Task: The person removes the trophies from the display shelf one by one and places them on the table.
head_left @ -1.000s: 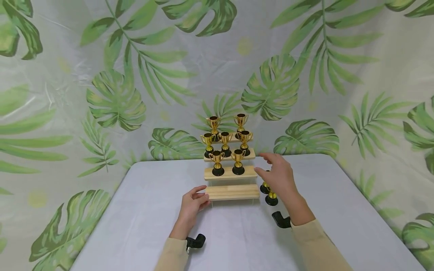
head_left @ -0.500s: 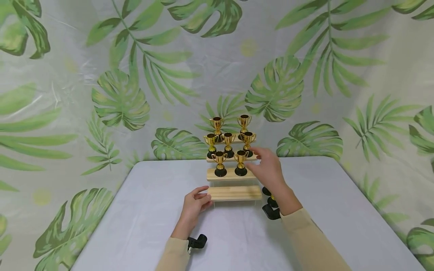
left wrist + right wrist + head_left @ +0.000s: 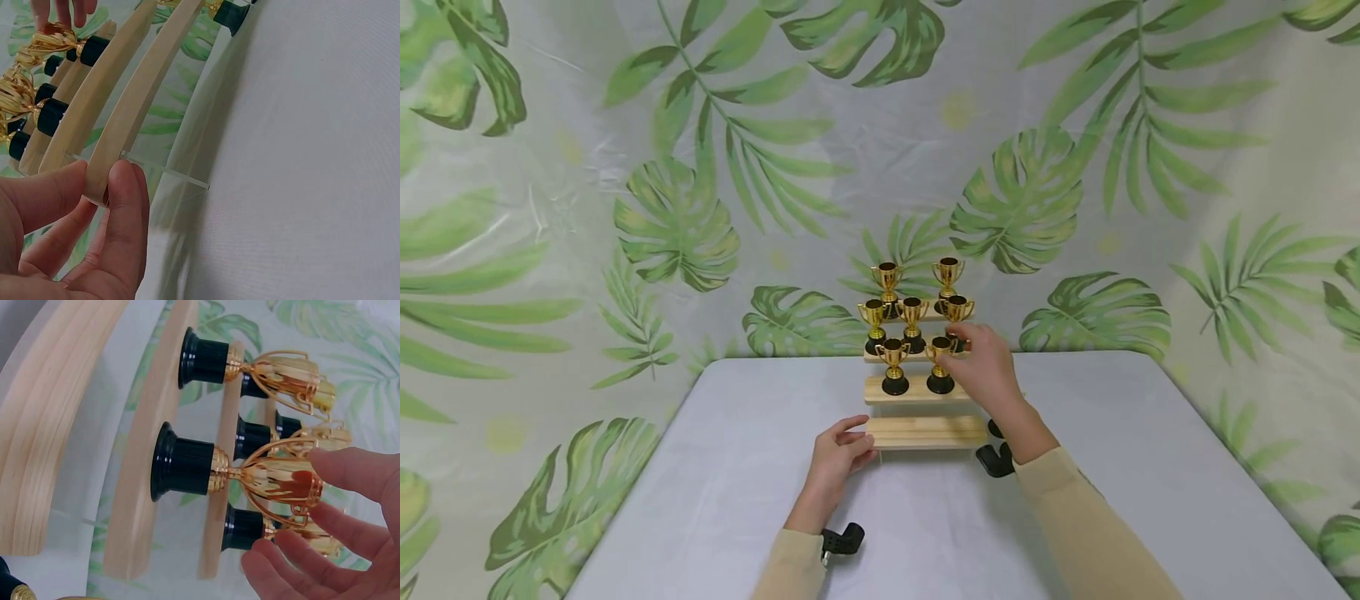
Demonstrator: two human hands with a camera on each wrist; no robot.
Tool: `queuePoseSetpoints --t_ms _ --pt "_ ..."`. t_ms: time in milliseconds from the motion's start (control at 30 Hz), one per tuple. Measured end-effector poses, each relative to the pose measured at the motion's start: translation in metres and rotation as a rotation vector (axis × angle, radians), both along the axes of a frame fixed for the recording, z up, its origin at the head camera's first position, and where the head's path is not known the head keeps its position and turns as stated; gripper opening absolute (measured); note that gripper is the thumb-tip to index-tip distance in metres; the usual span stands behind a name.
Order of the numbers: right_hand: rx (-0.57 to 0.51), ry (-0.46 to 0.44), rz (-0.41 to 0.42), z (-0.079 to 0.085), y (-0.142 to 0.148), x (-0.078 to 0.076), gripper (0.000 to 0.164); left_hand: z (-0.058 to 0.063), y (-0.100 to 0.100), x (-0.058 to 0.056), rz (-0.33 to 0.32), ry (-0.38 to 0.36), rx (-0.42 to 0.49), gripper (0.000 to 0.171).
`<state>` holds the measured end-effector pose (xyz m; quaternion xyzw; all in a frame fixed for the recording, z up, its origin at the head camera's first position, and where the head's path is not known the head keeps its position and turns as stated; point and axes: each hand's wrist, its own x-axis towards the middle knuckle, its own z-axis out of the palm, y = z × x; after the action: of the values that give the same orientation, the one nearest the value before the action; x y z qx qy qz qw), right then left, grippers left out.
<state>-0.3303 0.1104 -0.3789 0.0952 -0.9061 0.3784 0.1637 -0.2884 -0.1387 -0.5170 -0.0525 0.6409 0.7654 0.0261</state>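
A tiered wooden display stand (image 3: pixel 925 429) with clear supports holds small gold trophies on black bases. My left hand (image 3: pixel 835 457) pinches the left end of its lowest board (image 3: pixel 140 103), thumb on one side and fingers on the other. At the right of the second board, my right hand (image 3: pixel 987 367) has thumb and index finger on either side of a trophy's gold cup (image 3: pixel 281 478), whose base sits on the board. Another trophy (image 3: pixel 893 364) stands upright to its left. No trophy stands on the lowest board.
Three trophies, the middle one (image 3: pixel 913 323) among them, line the third board. Two more, including a left one (image 3: pixel 887 282), are on the top board. Right of the stand, a black trophy base (image 3: pixel 996 428) shows partly behind my right wrist. A leaf-printed cloth (image 3: pixel 662 217) hangs behind.
My right hand has moved left from beside the stand to the right trophy on the second board. My left hand keeps its grip on the lowest board.
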Motion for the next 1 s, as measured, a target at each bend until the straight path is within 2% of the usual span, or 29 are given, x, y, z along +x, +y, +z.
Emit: queuePoseSetpoints --t_ms 467,700,1000 --pt "0.013 0.032 0.020 -0.007 -0.006 -0.013 0.039 -0.005 0.000 -0.002 0.010 0.006 0.002 0.047" --pt "-0.002 0.047 0.026 -0.011 -0.005 -0.014 0.038 -0.005 0.001 0.001 0.014 0.002 -0.005 0.047" --pt "0.018 0.070 0.028 -0.013 -0.006 -0.015 0.040 -0.006 0.000 -0.004 0.024 -0.011 -0.005 0.047"
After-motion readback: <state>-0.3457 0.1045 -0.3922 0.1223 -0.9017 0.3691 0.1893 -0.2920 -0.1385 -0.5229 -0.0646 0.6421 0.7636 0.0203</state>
